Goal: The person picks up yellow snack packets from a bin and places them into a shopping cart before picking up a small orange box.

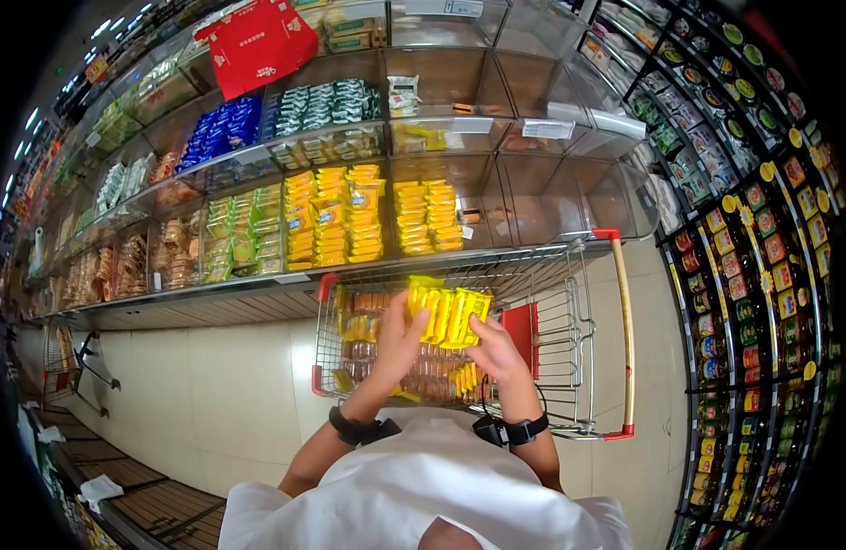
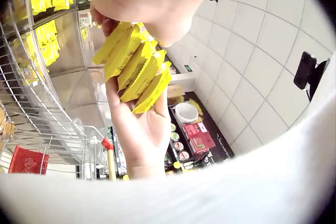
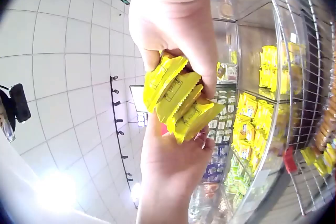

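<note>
A row of several yellow snack packets (image 1: 452, 313) is held between my two hands, over the shopping cart (image 1: 627, 339). My left hand (image 1: 402, 337) grips the left end of the row. At the other end, my right hand (image 1: 498, 352) holds the packets with its thumb in front. The left wrist view shows the packets (image 2: 137, 69) side by side like a fanned stack, with the right palm (image 2: 142, 132) beneath them. In the right wrist view, crimped wrapper edges (image 3: 181, 98) stick out between the hands. Some fingers are hidden behind the wrappers.
Brown packaged snacks (image 1: 359, 350) and more yellow packets (image 1: 464, 378) lie inside the cart. Clear shelf bins ahead hold yellow packets (image 1: 425, 215), green packets (image 1: 244, 234) and blue packets (image 1: 219, 131). A red sign (image 1: 258, 46) stands above. Shelves of jars (image 1: 753, 302) line the right side.
</note>
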The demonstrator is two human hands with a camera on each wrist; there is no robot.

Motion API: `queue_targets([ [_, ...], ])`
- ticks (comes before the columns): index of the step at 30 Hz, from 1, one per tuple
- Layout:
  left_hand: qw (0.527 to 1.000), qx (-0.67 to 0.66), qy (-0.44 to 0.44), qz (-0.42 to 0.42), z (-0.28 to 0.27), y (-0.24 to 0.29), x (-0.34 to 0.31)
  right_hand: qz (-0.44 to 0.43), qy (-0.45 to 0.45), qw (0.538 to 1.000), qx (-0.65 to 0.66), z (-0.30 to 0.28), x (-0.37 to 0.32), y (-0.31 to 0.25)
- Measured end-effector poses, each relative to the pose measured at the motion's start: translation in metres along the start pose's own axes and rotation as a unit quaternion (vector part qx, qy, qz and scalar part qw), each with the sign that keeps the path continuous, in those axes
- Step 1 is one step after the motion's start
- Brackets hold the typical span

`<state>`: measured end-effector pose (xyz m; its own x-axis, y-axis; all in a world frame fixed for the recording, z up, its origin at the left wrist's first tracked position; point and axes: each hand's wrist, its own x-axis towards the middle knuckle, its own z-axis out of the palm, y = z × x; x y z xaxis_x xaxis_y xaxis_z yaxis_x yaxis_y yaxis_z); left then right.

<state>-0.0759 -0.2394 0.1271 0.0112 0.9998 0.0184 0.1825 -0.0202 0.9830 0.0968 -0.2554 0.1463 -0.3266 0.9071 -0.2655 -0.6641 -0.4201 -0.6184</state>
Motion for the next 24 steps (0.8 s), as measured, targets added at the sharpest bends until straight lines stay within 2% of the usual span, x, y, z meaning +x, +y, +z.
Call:
queue_targets([
  [3,0.998,0.038,-0.033,0.023,-0.003,0.015,-0.002,0.000,0.009,0.999,-0.046,0.005,-0.001,-0.002],
  [5,0.995,0.047,-0.072,0.040,-0.006,0.030,-0.003,-0.005,0.007,0.984,-0.176,0.015,-0.001,-0.003],
  [6,0.993,0.022,-0.111,0.027,-0.006,0.023,0.001,-0.007,0.006,0.971,-0.239,0.019,-0.001,-0.003],
  [8,0.991,-0.010,-0.131,0.009,-0.002,0.012,0.005,0.002,0.004,0.965,-0.264,0.023,0.002,0.004],
  [9,0.990,-0.028,-0.142,-0.002,0.000,0.010,0.005,0.009,0.005,0.961,-0.276,0.024,0.002,0.006],
  [10,0.985,-0.071,-0.148,-0.054,0.001,0.008,0.004,0.022,0.010,0.961,-0.274,0.024,0.003,0.008],
  [13,0.978,-0.067,-0.143,-0.137,-0.005,0.011,0.002,0.063,0.019,0.967,-0.245,0.028,0.002,0.005],
  [14,0.963,-0.139,-0.146,-0.179,-0.007,0.013,0.000,0.053,0.036,0.969,-0.240,0.034,-0.002,0.000],
  [17,0.868,-0.380,-0.195,-0.252,-0.022,0.009,0.001,0.047,-0.026,0.936,-0.347,0.019,-0.005,-0.007],
  [18,0.835,-0.434,-0.211,-0.264,-0.026,0.010,0.003,0.007,-0.078,0.928,-0.364,0.020,-0.003,-0.008],
  [19,0.808,-0.464,-0.225,-0.285,-0.030,0.011,0.004,-0.055,-0.066,0.861,-0.502,0.023,-0.005,-0.010],
  [20,0.778,-0.494,-0.238,-0.306,-0.034,0.011,0.004,-0.116,-0.051,0.770,-0.625,0.027,-0.012,-0.015],
  [21,0.747,-0.522,-0.250,-0.327,-0.037,0.011,0.004,-0.173,-0.035,0.658,-0.732,0.037,-0.018,-0.021],
  [22,0.708,-0.542,-0.256,-0.374,-0.038,0.009,0.004,-0.179,-0.046,0.596,-0.781,0.044,-0.022,-0.024],
  [24,0.696,-0.514,-0.292,-0.408,-0.040,-0.001,0.001,-0.189,-0.068,0.463,-0.864,0.054,-0.027,-0.024],
])
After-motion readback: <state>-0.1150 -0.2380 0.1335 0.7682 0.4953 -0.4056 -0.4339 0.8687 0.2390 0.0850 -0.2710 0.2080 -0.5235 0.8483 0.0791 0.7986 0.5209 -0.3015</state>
